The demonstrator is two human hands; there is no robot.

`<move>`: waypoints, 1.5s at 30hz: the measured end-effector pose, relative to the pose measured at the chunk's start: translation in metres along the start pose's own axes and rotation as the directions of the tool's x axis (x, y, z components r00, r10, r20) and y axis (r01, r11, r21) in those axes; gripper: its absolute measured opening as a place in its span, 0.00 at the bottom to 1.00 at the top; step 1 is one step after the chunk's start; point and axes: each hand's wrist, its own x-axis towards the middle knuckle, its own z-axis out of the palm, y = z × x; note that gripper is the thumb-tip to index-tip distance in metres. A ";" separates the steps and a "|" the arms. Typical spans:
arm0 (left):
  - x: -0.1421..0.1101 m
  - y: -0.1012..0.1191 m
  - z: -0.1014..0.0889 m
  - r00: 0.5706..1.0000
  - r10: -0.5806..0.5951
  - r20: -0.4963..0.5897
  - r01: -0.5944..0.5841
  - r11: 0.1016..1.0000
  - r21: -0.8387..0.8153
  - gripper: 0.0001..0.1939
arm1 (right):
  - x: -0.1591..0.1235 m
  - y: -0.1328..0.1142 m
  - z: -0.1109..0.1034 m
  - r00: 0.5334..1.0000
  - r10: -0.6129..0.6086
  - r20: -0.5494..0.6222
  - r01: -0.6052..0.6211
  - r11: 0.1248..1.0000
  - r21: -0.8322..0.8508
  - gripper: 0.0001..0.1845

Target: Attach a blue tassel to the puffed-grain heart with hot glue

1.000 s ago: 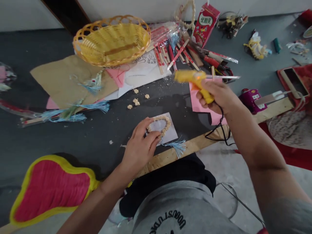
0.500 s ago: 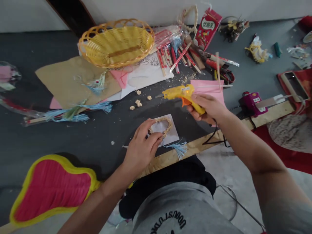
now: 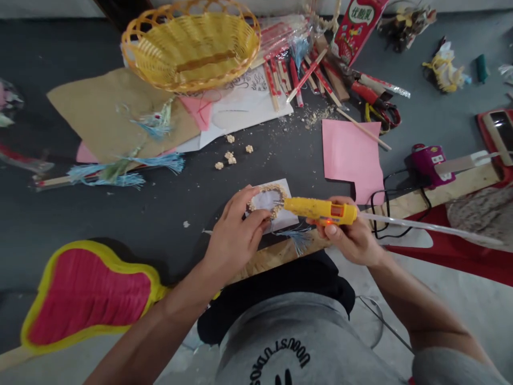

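Observation:
My left hand pinches the left side of a ring of small beige flower-like pieces, which lies over a square of white paper. In my right hand is a yellow hot glue gun, its orange light lit and a long clear glue stick sticking out of the back. The nozzle points left and meets the ring's right side; whether it touches cannot be made out. A light blue tassel hangs below the paper at the table edge. Several loose beige pieces sit farther back.
A yellow woven basket stands at the back. Red-wrapped sticks, pink paper and a red drink carton lie to its right. A purple power adapter with black cable is at right. A pink-and-yellow fan shape is front left.
My right hand has brought the glue gun down and toward me, turning it so the nozzle comes to the ring. My left hand keeps its pinch. The view has shifted slightly.

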 end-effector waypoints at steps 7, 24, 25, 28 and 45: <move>0.001 0.001 0.001 1.000 -0.010 -0.021 0.010 1.000 -0.027 0.06 | -0.025 0.007 0.009 0.999 -0.035 0.038 0.038 0.996 -0.079 0.15; 0.002 0.002 -0.001 0.999 0.029 -0.020 -0.028 1.000 0.012 0.04 | -0.031 0.003 0.026 0.989 -0.134 -0.062 0.118 0.970 -0.211 0.12; 0.002 0.002 -0.001 1.000 0.022 -0.015 -0.021 1.000 0.010 0.04 | -0.031 0.004 0.027 0.989 -0.137 -0.062 0.121 0.970 -0.211 0.12; 0.001 0.002 -0.001 1.000 0.005 -0.011 -0.005 1.000 0.007 0.03 | -0.032 0.004 0.028 0.987 -0.146 -0.073 0.127 0.968 -0.219 0.14; 0.001 0.000 0.001 0.999 0.025 -0.036 -0.025 1.000 -0.006 0.04 | -0.033 0.006 0.033 0.973 -0.191 -0.128 0.152 0.952 -0.265 0.16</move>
